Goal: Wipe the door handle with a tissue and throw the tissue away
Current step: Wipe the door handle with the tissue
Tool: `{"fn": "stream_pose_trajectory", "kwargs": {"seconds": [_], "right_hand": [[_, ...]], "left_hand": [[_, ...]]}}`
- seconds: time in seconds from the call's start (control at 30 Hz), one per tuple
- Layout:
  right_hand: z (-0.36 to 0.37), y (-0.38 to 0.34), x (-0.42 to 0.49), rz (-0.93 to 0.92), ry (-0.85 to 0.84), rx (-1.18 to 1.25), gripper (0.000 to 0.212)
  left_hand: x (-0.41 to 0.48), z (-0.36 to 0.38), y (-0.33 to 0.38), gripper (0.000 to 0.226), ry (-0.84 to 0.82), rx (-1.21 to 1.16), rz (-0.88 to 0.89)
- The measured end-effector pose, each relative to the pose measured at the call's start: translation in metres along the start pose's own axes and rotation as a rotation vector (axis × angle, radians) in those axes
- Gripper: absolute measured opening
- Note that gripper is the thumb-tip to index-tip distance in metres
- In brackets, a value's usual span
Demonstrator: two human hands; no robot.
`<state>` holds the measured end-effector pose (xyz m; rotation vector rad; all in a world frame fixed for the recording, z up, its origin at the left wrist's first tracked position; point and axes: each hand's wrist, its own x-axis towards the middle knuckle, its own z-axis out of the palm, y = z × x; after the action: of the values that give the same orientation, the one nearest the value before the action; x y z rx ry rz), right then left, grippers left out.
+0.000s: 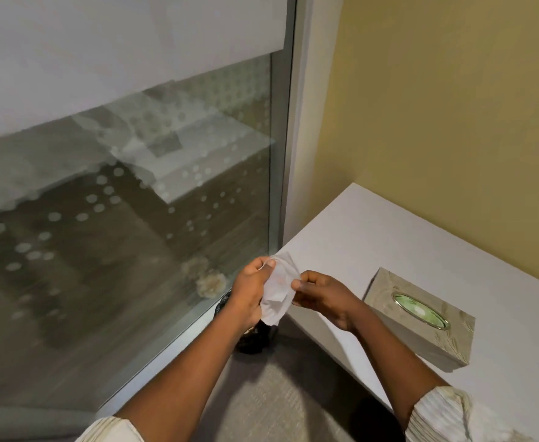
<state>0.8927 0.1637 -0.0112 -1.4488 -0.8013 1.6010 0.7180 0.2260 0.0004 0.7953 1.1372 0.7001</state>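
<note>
Glass fills the left of the view, a tall panel (pixel 118 218) in a metal frame, with a yellow wall (pixel 453 106) to its right. A white desk (pixel 389 234) runs along that wall, one corner reaching almost to the frame. Close to the desk's front edge sits a pale patterned tissue box (pixel 421 333); its oval opening (pixel 420 311) shows greenish film with a speck of white inside. On the grey carpet (pixel 277 393) below that corner a dark bag-lined bin (pixel 255 341) is mostly hidden by the forearms, and its contents cannot be told. Both hands are raised just off the desk's corner, above the bin. The left hand (pixel 252 295) curls round a crumpled white tissue (pixel 277 291), thumb pressed on its top. The right hand (pixel 325 298) pinches the tissue's right edge between thumb and forefinger, other fingers folded.
</note>
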Motion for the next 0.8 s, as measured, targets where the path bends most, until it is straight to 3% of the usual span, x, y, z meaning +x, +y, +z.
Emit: {"fn": "stream_pose_trajectory", "kwargs": {"seconds": [0.1,0.27,0.43,0.67,0.8], "right_hand": [[0.036,0.005,0.006,0.031,-0.004,0.139,0.022],[0.111,0.013,0.014,0.058,0.088,0.148,0.008],[0.199,0.023,0.011,0.021,0.115,-0.027,0.010],[0.307,0.037,-0.002,-0.106,0.049,-0.285,0.008],[0.366,0.042,-0.015,-0.222,-0.024,-0.416,0.029]], "left_hand": [[-0.014,-0.041,0.006,0.016,0.054,-0.007,0.002],[-0.042,-0.117,0.005,0.019,0.132,-0.030,0.050],[-0.089,-0.201,0.001,0.018,0.173,-0.043,0.077],[-0.146,-0.310,0.002,0.020,0.218,0.224,0.176],[-0.182,-0.371,0.007,0.022,0.231,0.422,0.226]]}}
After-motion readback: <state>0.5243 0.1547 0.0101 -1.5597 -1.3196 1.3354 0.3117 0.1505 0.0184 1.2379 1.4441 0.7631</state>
